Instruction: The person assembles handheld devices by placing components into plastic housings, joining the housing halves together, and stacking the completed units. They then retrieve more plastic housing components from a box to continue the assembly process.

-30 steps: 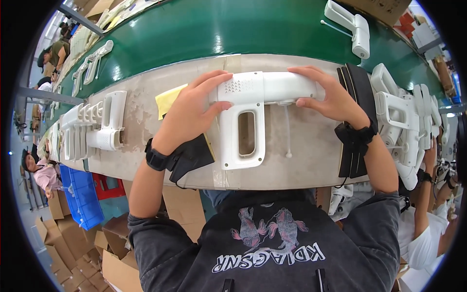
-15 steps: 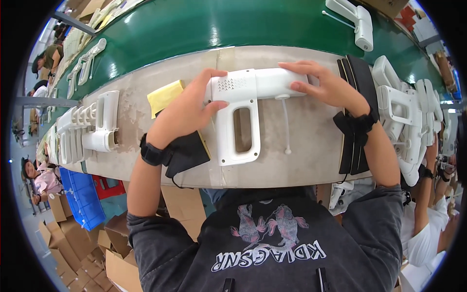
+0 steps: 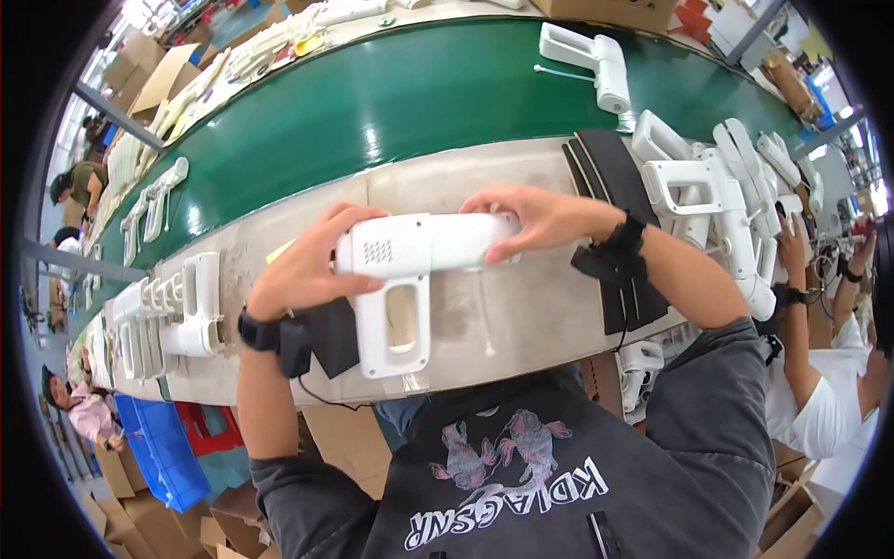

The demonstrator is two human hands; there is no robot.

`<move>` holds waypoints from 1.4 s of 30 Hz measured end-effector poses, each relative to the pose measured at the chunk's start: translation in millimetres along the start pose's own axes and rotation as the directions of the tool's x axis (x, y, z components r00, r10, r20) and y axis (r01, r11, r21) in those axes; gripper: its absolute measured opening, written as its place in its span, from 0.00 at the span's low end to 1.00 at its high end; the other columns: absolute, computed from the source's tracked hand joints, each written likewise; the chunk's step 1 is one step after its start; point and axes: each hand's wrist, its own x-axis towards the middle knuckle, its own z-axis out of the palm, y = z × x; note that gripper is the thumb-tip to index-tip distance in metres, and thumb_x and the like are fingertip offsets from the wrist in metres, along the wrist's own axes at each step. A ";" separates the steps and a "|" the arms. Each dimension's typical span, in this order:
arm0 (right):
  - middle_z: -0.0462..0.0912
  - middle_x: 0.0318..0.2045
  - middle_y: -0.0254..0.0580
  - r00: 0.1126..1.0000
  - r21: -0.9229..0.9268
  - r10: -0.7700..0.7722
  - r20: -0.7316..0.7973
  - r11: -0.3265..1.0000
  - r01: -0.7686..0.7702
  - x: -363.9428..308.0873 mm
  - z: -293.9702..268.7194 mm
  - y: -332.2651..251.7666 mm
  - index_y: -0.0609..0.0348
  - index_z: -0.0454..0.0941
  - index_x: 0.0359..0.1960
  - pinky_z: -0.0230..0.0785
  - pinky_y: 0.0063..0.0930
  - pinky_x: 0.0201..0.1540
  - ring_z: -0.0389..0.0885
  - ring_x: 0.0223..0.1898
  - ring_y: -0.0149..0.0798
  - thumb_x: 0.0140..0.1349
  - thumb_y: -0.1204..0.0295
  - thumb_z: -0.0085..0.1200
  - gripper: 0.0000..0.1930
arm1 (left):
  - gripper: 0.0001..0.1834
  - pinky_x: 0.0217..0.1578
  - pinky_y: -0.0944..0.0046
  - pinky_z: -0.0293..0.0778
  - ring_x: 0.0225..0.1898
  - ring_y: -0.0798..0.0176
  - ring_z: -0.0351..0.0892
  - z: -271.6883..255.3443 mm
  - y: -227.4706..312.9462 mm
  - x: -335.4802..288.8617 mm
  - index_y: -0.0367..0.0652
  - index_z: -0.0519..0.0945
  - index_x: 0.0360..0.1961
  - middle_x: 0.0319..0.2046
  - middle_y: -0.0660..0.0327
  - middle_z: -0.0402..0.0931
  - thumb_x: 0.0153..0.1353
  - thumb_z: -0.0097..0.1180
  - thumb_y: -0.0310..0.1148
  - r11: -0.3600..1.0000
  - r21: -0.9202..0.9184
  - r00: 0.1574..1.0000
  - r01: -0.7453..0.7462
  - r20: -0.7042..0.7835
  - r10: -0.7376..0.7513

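Note:
A white gun-shaped plastic device [image 3: 456, 240] with a looped handle and a patch of small vent holes is between my hands, above the work table. My left hand [image 3: 312, 265] grips its wide left end, with the thumb on the near side and fingers over the far side. At the narrower right end, my right hand [image 3: 549, 222] closes round the tip between thumb and fingers. A thin white rod [image 3: 486, 317] sticks out from the barrel toward me. Beside my left wrist lies a black flat pad [image 3: 335, 340].
Black strips [image 3: 626, 186] lie at the right, next to a pile of similar white devices [image 3: 712, 191]. More white housings [image 3: 191, 312] stand in a row at left. Beyond runs a green conveyor belt [image 3: 372, 140] carrying another device [image 3: 596, 70]. A co-worker's arm [image 3: 796, 307] reaches in from the right.
My view has shifted, so the table sits lower in the picture. My right hand's fingers have closed further round the device's end. My left hand keeps its hold.

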 end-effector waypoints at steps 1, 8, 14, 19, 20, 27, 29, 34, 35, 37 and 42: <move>0.78 0.51 0.42 1.000 -0.009 0.000 -0.009 1.000 -0.001 -4.8 8.0 -8.2 0.64 0.69 0.63 0.69 0.29 0.56 0.75 0.52 0.32 0.58 0.64 0.70 0.34 | 0.39 0.63 0.59 0.64 0.60 0.56 0.70 -1.2 5.0 -6.3 0.40 0.72 0.62 0.55 0.55 0.70 0.46 0.72 0.32 1.000 0.005 1.000 -0.012 -0.001 0.012; 0.79 0.54 0.42 0.999 0.138 0.045 0.004 0.989 -0.045 -34.6 26.8 -47.3 0.66 0.69 0.65 0.67 0.28 0.60 0.76 0.55 0.33 0.58 0.63 0.69 0.36 | 0.38 0.62 0.57 0.67 0.63 0.55 0.69 10.4 7.9 -29.2 0.44 0.72 0.64 0.61 0.57 0.67 0.49 0.70 0.25 0.965 -0.189 0.981 -0.179 -0.111 0.160; 0.80 0.52 0.38 0.937 0.517 0.283 -0.206 0.844 -0.142 -52.2 10.3 -40.7 0.66 0.73 0.62 0.68 0.24 0.58 0.78 0.52 0.30 0.63 0.59 0.64 0.30 | 0.28 0.62 0.54 0.67 0.62 0.53 0.71 17.0 -36.2 -68.7 0.41 0.71 0.64 0.59 0.53 0.71 0.65 0.60 0.36 0.987 -0.012 0.754 0.159 -0.644 -0.130; 0.82 0.45 0.30 0.754 0.712 0.440 -0.487 0.701 0.050 -8.3 -31.1 -14.1 0.59 0.77 0.56 0.70 0.25 0.49 0.79 0.44 0.29 0.66 0.55 0.61 0.24 | 0.35 0.66 0.51 0.60 0.65 0.43 0.66 53.8 -67.2 -93.0 0.33 0.67 0.65 0.62 0.43 0.67 0.64 0.63 0.42 0.924 0.194 0.689 0.330 -0.718 -0.095; 0.82 0.44 0.30 0.713 0.702 0.455 -0.534 0.709 0.074 10.7 -42.0 -3.7 0.58 0.76 0.56 0.69 0.25 0.48 0.79 0.43 0.29 0.66 0.55 0.60 0.24 | 0.37 0.67 0.49 0.59 0.66 0.41 0.63 67.5 -77.7 -95.6 0.31 0.65 0.66 0.64 0.40 0.65 0.63 0.64 0.42 0.892 0.242 0.668 0.381 -0.739 -0.085; 0.80 0.47 0.38 0.724 0.752 0.349 -0.595 0.560 0.348 98.1 -143.2 98.8 0.52 0.74 0.57 0.75 0.40 0.54 0.79 0.48 0.38 0.69 0.58 0.58 0.19 | 0.44 0.70 0.45 0.55 0.70 0.34 0.55 121.8 -75.0 -97.5 0.33 0.59 0.69 0.69 0.34 0.54 0.60 0.66 0.44 0.921 0.172 0.610 0.348 -0.788 -0.084; 0.80 0.47 0.34 0.719 0.740 0.391 -0.575 0.624 0.252 101.4 -169.7 123.4 0.50 0.75 0.56 0.74 0.39 0.54 0.79 0.48 0.37 0.68 0.56 0.60 0.21 | 0.44 0.70 0.44 0.55 0.70 0.34 0.55 130.7 -80.2 -98.6 0.34 0.59 0.70 0.69 0.35 0.52 0.60 0.66 0.43 0.935 0.130 0.575 0.330 -0.813 -0.090; 0.87 0.36 0.51 0.493 -0.162 0.137 -0.859 0.842 -0.515 106.1 -199.3 148.6 0.73 0.82 0.46 0.76 0.35 0.43 0.86 0.37 0.43 0.62 0.41 0.56 0.37 | 0.45 0.69 0.45 0.56 0.69 0.35 0.55 141.4 -79.7 -108.5 0.35 0.56 0.71 0.70 0.41 0.52 0.61 0.65 0.43 0.951 -0.052 0.496 0.304 -0.844 -0.205; 0.85 0.43 0.59 0.424 -0.272 -0.015 -0.905 0.787 -0.554 104.9 -202.2 146.9 0.73 0.80 0.50 0.74 0.41 0.49 0.85 0.45 0.53 0.62 0.44 0.57 0.36 | 0.44 0.69 0.45 0.56 0.70 0.36 0.55 143.1 -77.2 -110.0 0.35 0.57 0.71 0.70 0.41 0.53 0.61 0.64 0.44 0.956 -0.049 0.485 0.291 -0.853 -0.191; 0.80 0.53 0.65 0.405 -0.480 -0.284 -0.869 0.682 -0.551 112.0 -184.7 131.6 0.73 0.73 0.59 0.68 0.42 0.59 0.77 0.57 0.60 0.62 0.51 0.59 0.35 | 0.42 0.70 0.46 0.55 0.70 0.39 0.56 152.9 -84.2 -106.2 0.36 0.59 0.70 0.69 0.43 0.55 0.62 0.62 0.45 0.943 0.007 0.449 0.332 -0.880 -0.151; 0.81 0.45 0.38 0.821 -0.299 -0.177 -0.543 0.954 0.008 130.5 -63.6 25.4 0.62 0.78 0.55 0.69 0.21 0.48 0.77 0.43 0.29 0.71 0.67 0.54 0.16 | 0.32 0.68 0.48 0.57 0.70 0.45 0.59 157.4 -78.6 -102.0 0.38 0.68 0.65 0.68 0.46 0.60 0.66 0.55 0.48 0.876 0.112 0.394 0.469 -0.914 -0.094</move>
